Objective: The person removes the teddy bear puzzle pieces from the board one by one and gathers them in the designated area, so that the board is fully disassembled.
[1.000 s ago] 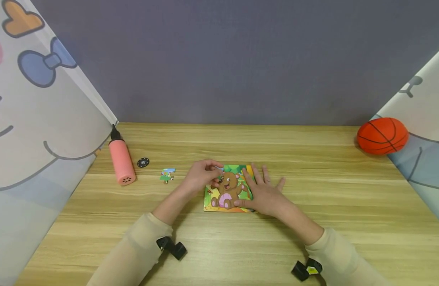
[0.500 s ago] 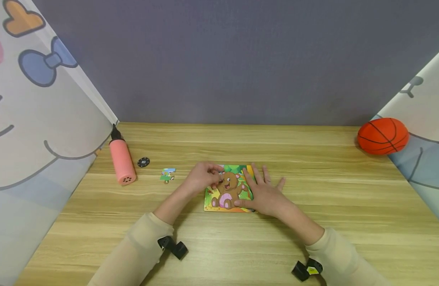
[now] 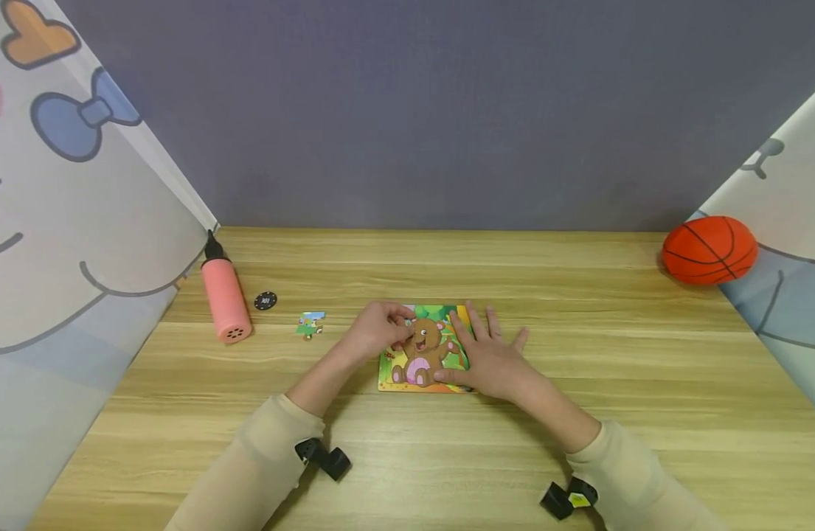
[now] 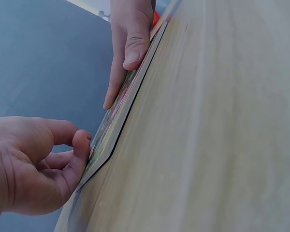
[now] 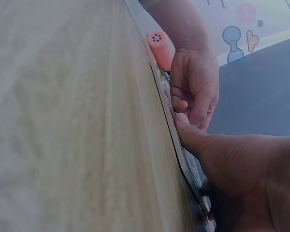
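1. Tabletop [image 3: 407, 457] of pale wood grain: its smoothness could let the puzzle skid if one hand's push outweighs the other's hold. The back edge meets the grey partition [image 3: 407, 118] well beyond the work; on the near side, wood leaves room for drawing both arms back.
2. Bear jigsaw puzzle [image 3: 419, 370]: flat near the middle, between the hands. Uneven pressure might shift its picture out of line. Its near edge shows; the right edge is partly covered.
3. Red toy basketball [image 3: 709, 251]: right rear corner, likely to roll if bumped, though well apart.
4. Right hand [image 3: 492, 363]: spread over the puzzle's right side, fingers straight, grasping nothing. Lifting it early could free the board to slide.
5. Left hand [image 3: 374, 328]: thumb and fingers curled at the upper-left part; whether they pinch anything I cannot tell. An angled tug there could disturb the fit.
6. Pink balloon pump [image 3: 228, 299]: far left, lying down; a wide leftward sweep could knock it.
7. Loose jigsaw section [image 3: 307, 329]: flat, left of the left hand; a dragging wrist might scatter it.
8. Black chip [image 3: 265, 301]: between pump and section, touching neither.
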Motion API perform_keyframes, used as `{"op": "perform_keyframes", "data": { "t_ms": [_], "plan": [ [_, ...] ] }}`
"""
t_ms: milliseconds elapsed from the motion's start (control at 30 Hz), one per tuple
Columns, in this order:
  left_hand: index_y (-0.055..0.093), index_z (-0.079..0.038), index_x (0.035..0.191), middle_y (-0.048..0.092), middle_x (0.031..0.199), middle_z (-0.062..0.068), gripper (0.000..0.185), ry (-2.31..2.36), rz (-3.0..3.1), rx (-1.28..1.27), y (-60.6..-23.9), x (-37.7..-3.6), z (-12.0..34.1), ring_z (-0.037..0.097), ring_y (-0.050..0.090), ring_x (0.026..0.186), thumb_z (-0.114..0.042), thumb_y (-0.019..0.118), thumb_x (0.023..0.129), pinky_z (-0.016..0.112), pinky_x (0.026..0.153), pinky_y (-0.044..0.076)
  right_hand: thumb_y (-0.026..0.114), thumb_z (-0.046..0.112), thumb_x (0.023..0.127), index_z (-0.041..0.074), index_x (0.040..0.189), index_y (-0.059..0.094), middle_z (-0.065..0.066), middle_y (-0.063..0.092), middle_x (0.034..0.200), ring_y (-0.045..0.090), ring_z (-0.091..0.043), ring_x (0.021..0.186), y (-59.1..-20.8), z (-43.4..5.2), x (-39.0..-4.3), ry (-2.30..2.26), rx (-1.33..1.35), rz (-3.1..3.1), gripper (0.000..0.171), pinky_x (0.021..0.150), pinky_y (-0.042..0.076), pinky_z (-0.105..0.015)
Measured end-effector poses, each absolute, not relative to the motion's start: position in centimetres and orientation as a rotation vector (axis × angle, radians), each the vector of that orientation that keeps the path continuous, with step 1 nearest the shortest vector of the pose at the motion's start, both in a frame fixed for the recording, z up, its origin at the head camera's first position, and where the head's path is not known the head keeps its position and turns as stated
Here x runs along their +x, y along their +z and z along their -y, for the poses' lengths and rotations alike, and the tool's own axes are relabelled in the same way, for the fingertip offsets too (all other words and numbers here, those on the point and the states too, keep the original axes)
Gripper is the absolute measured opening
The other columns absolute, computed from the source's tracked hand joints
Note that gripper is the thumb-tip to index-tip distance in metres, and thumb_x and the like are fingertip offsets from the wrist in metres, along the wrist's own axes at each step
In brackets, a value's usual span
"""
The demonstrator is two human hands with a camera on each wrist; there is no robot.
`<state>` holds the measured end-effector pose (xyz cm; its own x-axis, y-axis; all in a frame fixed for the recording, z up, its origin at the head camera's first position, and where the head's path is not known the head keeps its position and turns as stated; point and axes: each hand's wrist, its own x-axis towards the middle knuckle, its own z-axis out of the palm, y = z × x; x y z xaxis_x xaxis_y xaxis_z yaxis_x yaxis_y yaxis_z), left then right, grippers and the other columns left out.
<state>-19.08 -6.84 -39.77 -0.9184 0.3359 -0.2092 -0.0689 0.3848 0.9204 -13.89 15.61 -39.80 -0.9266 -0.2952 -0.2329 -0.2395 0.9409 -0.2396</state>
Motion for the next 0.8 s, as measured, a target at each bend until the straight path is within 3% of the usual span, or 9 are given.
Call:
{"op": "perform_keyframes", "data": {
  "t_ms": [300,633,800],
  "plan": [
    [0.067,0.001,0.116,0.061,0.08,0.008,0.025,1.539,-2.311,0.229,-40.06,-19.14,6.77,0.018,0.062,0.061,0.001,0.069,0.091,0.026,0.055,0.051,0.055,0.08,0.084,0.02,0.164,0.009,-0.014,-0.007,0.168,-0.006,-0.045,0.15,-39.73,-15.59,-13.92,-0.3,-0.387,-2.826,0.11,0.095,-0.001,-0.089],
    [0.069,-0.003,0.112,0.065,0.1,0.01,0.02,1.579,-2.33,0.141,-39.95,-18.75,6.43,0.017,0.062,0.065,-0.003,0.071,0.092,0.026,0.051,0.051,0.055,0.08,0.084,0.019,0.164,0.009,-0.013,-0.007,0.168,-0.006,-0.045,0.15,-39.7,-15.61,-13.93,-0.3,-0.388,-2.825,0.11,0.095,-0.001,-0.089],
    [0.07,-0.003,0.111,0.068,0.093,0.01,0.018,1.59,-2.347,0.11,-39.94,-18.68,6.3,0.016,0.063,0.063,-0.004,0.071,0.093,0.025,0.05,0.05,0.054,0.08,0.085,0.019,0.164,0.01,-0.014,-0.006,0.168,-0.004,-0.046,0.15,-39.73,-15.58,-13.9,-0.308,-0.399,-2.828,0.109,0.094,-0.001,-0.089]
  ]
}}
